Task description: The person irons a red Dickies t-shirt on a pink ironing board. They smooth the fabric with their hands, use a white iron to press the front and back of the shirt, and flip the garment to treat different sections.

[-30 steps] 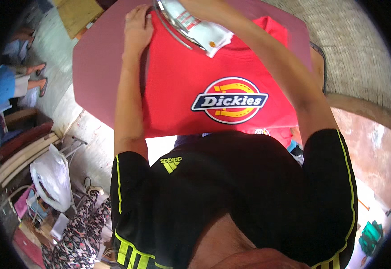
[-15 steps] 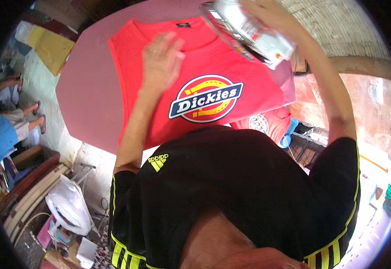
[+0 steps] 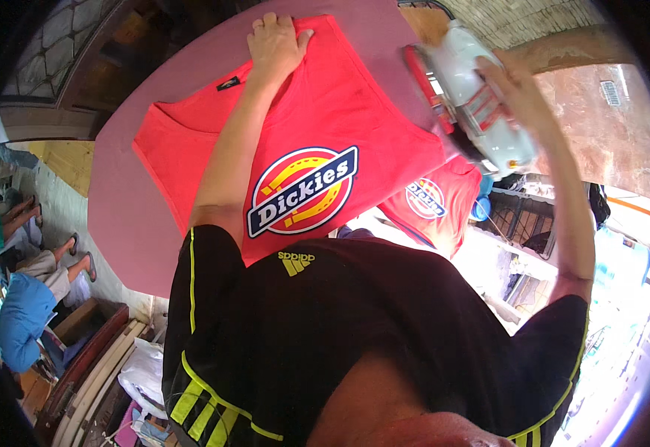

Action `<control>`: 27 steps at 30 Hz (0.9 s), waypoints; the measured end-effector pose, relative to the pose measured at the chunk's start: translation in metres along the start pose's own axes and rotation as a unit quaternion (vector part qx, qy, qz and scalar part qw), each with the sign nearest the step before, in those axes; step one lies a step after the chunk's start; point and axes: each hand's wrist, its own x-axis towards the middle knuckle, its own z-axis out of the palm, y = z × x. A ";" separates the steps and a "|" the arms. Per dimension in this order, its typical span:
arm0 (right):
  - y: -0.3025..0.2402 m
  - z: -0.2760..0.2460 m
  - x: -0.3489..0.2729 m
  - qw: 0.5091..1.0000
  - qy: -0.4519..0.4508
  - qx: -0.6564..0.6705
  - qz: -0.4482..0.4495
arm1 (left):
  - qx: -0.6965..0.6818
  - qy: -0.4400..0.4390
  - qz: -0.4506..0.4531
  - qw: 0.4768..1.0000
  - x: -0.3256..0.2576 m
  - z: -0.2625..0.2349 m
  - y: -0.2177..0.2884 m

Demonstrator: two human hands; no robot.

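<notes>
A red sleeveless shirt [image 3: 213, 141] with a round yellow, white and blue print lies spread on a mauve padded board [image 3: 127, 186]. My left hand [image 3: 274, 48] is at its far shoulder strap, fingers curled down over the cloth and thumb along it; the fingertips are hidden. In my right hand [image 3: 515, 89], slightly blurred, is a white and grey clothes iron [image 3: 474, 104] with red parts. The iron is tilted, at the board's right side beyond the shirt's edge. I cannot tell whether it touches anything.
Another red shirt [image 3: 433, 205] with a similar print hangs at the board's near right side. A dark wire rack [image 3: 526, 216] stands beyond it. At the left, a person in a blue top [image 3: 23, 320] sits near wooden boards [image 3: 94, 380] and a white plastic bag [image 3: 144, 372].
The iron has moved right, away from the shirt's neckline. My left hand has gone from above the chest to the far strap, and the shirt has turned and spread out. The view has shifted.
</notes>
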 end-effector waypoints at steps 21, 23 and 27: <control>-0.018 0.131 0.091 0.934 0.010 0.016 -0.358 | -0.292 0.042 0.045 0.954 0.023 0.016 -0.051; -0.015 0.138 0.111 0.904 0.073 -0.077 -0.414 | -0.299 0.004 0.026 0.954 0.030 0.020 -0.054; -0.021 0.149 0.119 0.611 0.310 -0.508 -0.522 | -0.264 0.000 0.019 0.964 0.033 0.024 -0.057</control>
